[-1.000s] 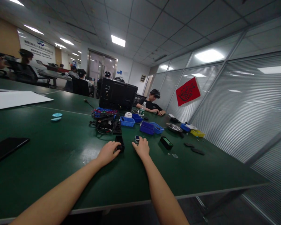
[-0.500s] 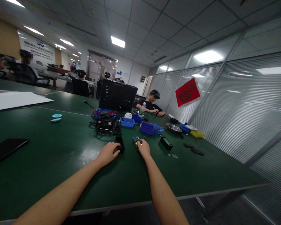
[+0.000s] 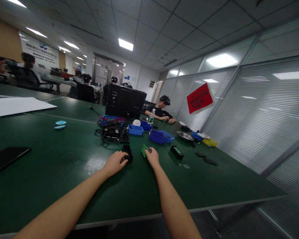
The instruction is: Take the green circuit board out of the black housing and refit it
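On the green table, my left hand [image 3: 117, 161] grips a small black open-topped case [image 3: 127, 151] by its near left side. My right hand [image 3: 152, 156] is closed on a circuit board [image 3: 143, 150], whose green face shows at the fingertips. Board and case are apart, with the board to the right. Farther right lies a similar black case [image 3: 177, 152] with something green inside. A small ring [image 3: 179, 164] and a clear flat piece [image 3: 186, 166] lie in front of it.
Behind my hands are a black power unit with cables [image 3: 111, 132], blue bins [image 3: 135, 129], a water bottle [image 3: 151, 116] and a monitor [image 3: 125, 101]. Rightward sit a metal dish [image 3: 185, 136] and flat black parts [image 3: 210, 161]. A person [image 3: 164, 109] sits across the table.
The circuit board in my right hand has turned, so a plain green face shows instead of the side with parts. My left hand and the black case have stayed put.
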`<state>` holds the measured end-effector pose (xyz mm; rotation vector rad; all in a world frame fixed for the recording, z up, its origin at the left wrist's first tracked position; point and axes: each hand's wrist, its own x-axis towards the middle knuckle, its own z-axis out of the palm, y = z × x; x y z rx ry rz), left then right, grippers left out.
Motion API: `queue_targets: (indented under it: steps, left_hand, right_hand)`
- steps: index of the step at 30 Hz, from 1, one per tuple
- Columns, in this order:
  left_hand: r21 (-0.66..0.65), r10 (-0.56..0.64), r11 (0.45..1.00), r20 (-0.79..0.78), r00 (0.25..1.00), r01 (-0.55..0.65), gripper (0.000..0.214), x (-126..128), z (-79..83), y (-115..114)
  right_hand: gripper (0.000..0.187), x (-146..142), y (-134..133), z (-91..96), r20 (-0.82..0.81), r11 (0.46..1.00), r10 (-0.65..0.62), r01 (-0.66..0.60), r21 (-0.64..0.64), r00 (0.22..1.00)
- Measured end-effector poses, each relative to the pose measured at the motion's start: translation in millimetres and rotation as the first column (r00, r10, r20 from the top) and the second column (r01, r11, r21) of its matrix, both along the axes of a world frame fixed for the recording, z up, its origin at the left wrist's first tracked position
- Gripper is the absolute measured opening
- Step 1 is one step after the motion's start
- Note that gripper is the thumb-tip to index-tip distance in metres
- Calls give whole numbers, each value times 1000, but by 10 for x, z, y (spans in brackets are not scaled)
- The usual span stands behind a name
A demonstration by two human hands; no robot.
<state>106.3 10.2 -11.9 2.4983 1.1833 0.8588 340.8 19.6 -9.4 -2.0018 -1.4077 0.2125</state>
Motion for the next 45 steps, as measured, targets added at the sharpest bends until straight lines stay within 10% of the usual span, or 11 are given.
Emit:
queue_targets:
  steps: [12, 17, 21, 28, 45]
  left_hand:
    - [-43, -28, 999, -7, 1000, 28, 30, -3, 18, -15]
    - [-90, -211, 973, 23, 977, 212, 51, -10, 64, -74]
    - [-62, -168, 983, 107, 980, 175, 52, -13, 40, -56]
    - [-6, 254, 967, 170, 952, -257, 66, -55, -70, 148]
    - [-162, 21, 987, 54, 998, -12, 79, -62, -56, 118]
  right_hand:
    - [52, -8, -33, 38, 215, 994, -67, 83, -67, 974]
    - [52, -5, -37, 30, 248, 988, -110, 133, -80, 962]
    - [46, 13, -4, -8, 147, 1000, -6, 10, -28, 989]
    - [39, -105, -16, -25, -108, 891, 451, -442, 98, 886]
    - [41, -121, -98, 89, -17, 874, 486, -485, 22, 874]
